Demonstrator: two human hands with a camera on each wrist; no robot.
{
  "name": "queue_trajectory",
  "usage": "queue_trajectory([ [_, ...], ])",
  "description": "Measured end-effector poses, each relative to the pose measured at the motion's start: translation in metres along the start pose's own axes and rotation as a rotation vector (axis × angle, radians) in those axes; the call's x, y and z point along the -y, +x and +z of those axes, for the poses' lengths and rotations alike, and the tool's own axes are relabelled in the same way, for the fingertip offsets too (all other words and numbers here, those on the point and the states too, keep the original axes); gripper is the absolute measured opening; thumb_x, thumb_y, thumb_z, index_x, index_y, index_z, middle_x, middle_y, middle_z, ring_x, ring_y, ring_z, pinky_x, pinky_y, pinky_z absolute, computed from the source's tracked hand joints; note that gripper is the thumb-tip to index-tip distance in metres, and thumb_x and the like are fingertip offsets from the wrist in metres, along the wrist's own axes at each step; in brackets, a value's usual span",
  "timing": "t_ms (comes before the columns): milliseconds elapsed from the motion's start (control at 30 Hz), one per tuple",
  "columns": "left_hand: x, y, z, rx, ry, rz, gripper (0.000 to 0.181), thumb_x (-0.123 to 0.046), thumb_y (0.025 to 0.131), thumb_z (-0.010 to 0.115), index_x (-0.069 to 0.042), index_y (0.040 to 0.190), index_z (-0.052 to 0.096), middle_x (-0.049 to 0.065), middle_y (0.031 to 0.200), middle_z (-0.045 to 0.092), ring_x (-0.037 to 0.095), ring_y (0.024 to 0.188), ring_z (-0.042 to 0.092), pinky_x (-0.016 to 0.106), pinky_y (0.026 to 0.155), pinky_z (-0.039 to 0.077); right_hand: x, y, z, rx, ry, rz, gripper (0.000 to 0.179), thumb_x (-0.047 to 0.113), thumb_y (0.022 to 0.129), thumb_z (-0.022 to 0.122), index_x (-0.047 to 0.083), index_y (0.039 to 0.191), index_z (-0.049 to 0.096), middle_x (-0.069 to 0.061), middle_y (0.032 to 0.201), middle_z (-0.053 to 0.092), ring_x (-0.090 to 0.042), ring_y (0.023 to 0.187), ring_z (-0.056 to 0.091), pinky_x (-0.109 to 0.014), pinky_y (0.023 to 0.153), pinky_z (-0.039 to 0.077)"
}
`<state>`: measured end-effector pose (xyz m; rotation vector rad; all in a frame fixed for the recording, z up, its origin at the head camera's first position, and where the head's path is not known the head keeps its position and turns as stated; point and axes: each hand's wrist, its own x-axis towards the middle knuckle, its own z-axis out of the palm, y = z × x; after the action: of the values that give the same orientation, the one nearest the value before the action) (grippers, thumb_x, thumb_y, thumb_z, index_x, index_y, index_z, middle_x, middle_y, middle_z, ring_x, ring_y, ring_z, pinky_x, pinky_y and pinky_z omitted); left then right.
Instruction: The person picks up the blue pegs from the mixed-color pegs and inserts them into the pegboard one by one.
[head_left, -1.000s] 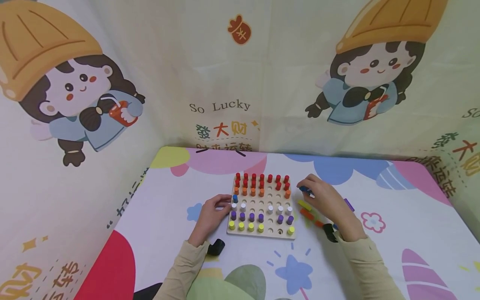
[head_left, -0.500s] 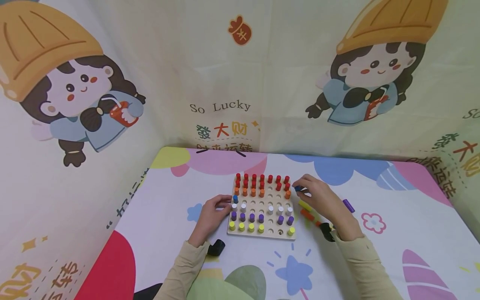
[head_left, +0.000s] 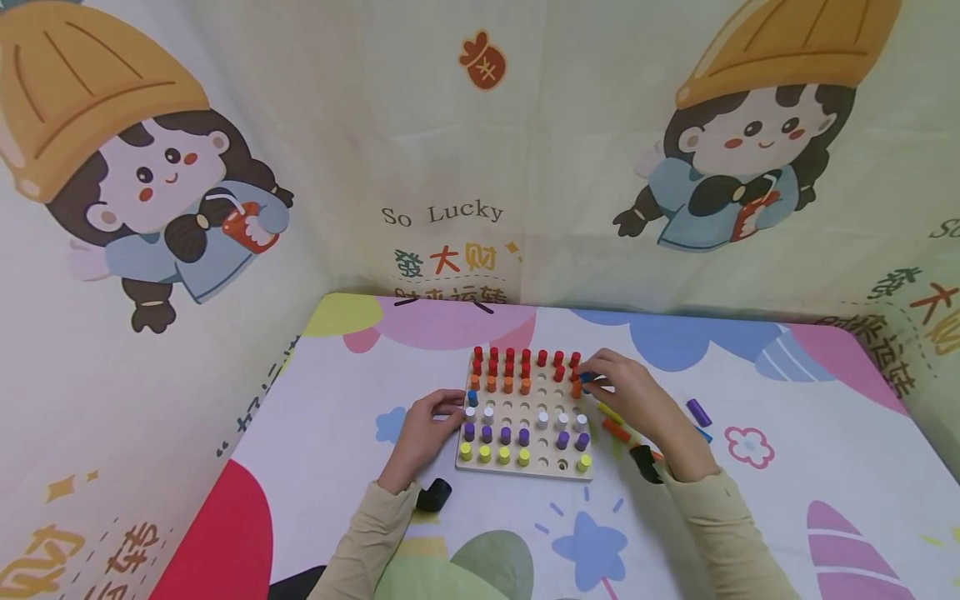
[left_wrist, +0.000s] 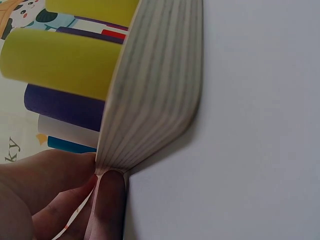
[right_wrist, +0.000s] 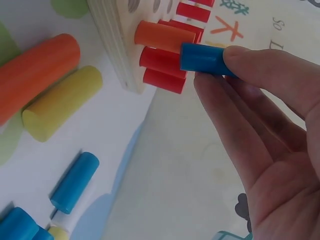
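Note:
A wooden pegboard (head_left: 517, 473) stands on the table with rows of red, orange, white, purple and yellow pegs upright in its holes. One blue peg (head_left: 472, 398) is at the left end of its row, with bare holes to its right. My left hand (head_left: 422, 433) grips the board's left edge, thumb and finger at its corner in the left wrist view. With thumb and fingertips, my right hand (head_left: 633, 396) pinches another blue peg (right_wrist: 201, 58) above the board's right edge. That peg overlaps the orange peg (right_wrist: 162, 36) in the right wrist view.
Right of the board lie loose pegs: a yellow peg (head_left: 611, 413), an orange peg (head_left: 617, 430), a purple peg (head_left: 698, 412) and several blue ones, including this blue peg (right_wrist: 75, 182). Patterned cloth covers the table and the walls behind and beside it.
My right hand has moved left with the blue peg, from beside the board to over its right edge. The left hand stays at the board's left edge.

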<state>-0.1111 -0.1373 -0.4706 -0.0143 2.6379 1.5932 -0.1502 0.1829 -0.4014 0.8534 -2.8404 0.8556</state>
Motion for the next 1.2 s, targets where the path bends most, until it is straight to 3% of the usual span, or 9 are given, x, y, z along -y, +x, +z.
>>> queue_trajectory([
  [433, -0.003, -0.001, 0.0, 0.003, 0.016, -0.016, 0.031, -0.014, 0.093, 0.067, -0.009, 0.123, 0.067, 0.008, 0.116, 0.071, 0.021, 0.102, 0.069, 0.036, 0.087, 0.057, 0.009, 0.004, -0.001, -0.007, 0.009, -0.031, 0.025, -0.004, 0.081, 0.076, -0.001, 0.106, 0.071, -0.008, 0.1, 0.066, -0.023, 0.09, 0.072, -0.036, 0.079, 0.059],
  [967, -0.003, -0.003, -0.001, 0.007, 0.003, -0.032, 0.03, -0.016, 0.094, 0.066, -0.01, 0.124, 0.066, 0.007, 0.116, 0.071, 0.02, 0.102, 0.068, 0.038, 0.089, 0.056, 0.022, 0.013, 0.007, 0.053, -0.002, -0.044, 0.026, -0.002, 0.084, 0.075, 0.003, 0.109, 0.072, -0.007, 0.102, 0.067, -0.018, 0.09, 0.066, -0.036, 0.082, 0.059],
  [1200, -0.004, -0.003, -0.001, 0.008, 0.0, -0.031, 0.03, -0.016, 0.094, 0.066, -0.01, 0.124, 0.066, 0.007, 0.115, 0.071, 0.02, 0.102, 0.068, 0.038, 0.089, 0.056, 0.025, 0.016, 0.011, 0.096, 0.045, -0.002, 0.028, 0.001, 0.086, 0.073, 0.005, 0.114, 0.071, -0.004, 0.103, 0.067, -0.015, 0.09, 0.063, -0.035, 0.083, 0.058],
])
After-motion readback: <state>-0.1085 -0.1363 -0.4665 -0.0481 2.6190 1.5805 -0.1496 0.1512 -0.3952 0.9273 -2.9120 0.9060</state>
